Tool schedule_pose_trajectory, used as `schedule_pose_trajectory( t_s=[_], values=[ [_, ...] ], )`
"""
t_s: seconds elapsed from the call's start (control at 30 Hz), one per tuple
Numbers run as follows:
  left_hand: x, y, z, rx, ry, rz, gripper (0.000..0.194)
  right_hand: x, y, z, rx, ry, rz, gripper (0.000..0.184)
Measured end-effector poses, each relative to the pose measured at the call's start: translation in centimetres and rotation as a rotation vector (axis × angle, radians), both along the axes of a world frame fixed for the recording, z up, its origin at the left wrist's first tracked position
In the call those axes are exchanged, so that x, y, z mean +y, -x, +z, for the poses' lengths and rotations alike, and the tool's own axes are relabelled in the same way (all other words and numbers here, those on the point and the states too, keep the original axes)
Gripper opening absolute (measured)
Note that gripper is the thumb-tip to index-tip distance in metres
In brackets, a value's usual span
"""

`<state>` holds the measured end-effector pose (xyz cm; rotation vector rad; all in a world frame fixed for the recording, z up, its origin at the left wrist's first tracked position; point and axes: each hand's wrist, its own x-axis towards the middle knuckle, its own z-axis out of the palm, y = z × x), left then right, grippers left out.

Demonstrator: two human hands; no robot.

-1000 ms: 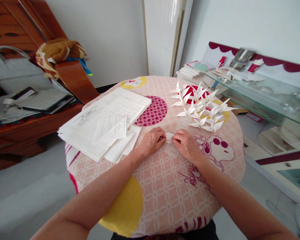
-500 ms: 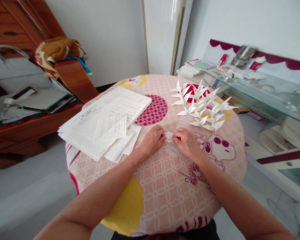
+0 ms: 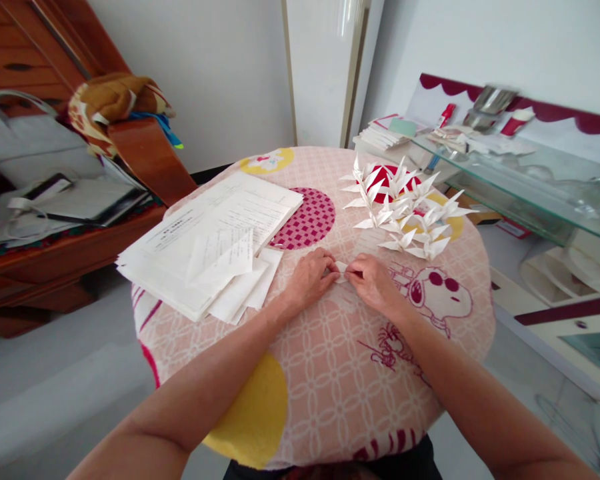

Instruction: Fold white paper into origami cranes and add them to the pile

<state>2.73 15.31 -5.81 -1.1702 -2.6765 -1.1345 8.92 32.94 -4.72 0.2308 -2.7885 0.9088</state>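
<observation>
A small folded piece of white paper lies between my hands at the middle of the table. My left hand pinches its left side, fingers curled over it. At the right side, my right hand grips the paper between thumb and fingers. Much of the paper is hidden behind the fingertips, so its exact folds do not show. Beyond my right hand stand several white paper cranes, grouped close together. To the left of my left hand are smaller loose sheets and a stack of printed paper.
A round table with a pink patterned cloth is under my hands. At right stands a glass shelf with cups and papers. On the left, a wooden bench holds a grey bag and a brown cloth.
My hands have drawn closer together over the folded paper, and less of it shows. The left fingers have shifted slightly right. The cranes and paper stack stay put.
</observation>
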Motion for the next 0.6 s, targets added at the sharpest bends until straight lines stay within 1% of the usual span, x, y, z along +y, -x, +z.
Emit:
schedule_pose_trajectory(
  t_s=[0.13,0.3,0.43,0.6],
  values=[
    [0.26,-0.06,-0.13,0.022,0.023,0.005,0.011,0.05,-0.03,-0.12,-0.005,0.003,0.002,0.02],
    [-0.15,-0.21,0.02,-0.016,-0.006,0.021,0.01,-0.02,-0.18,-0.32,0.032,-0.061,0.004,0.021],
    [-0.17,-0.5,0.35,-0.037,-0.01,0.102,0.01,-0.3,-0.1,-0.34,0.034,-0.107,-0.032,0.02],
    [0.37,-0.67,0.86,-0.071,0.033,0.199,0.011,-0.73,0.12,0.0,-0.02,-0.174,-0.094,0.019]
  ],
)
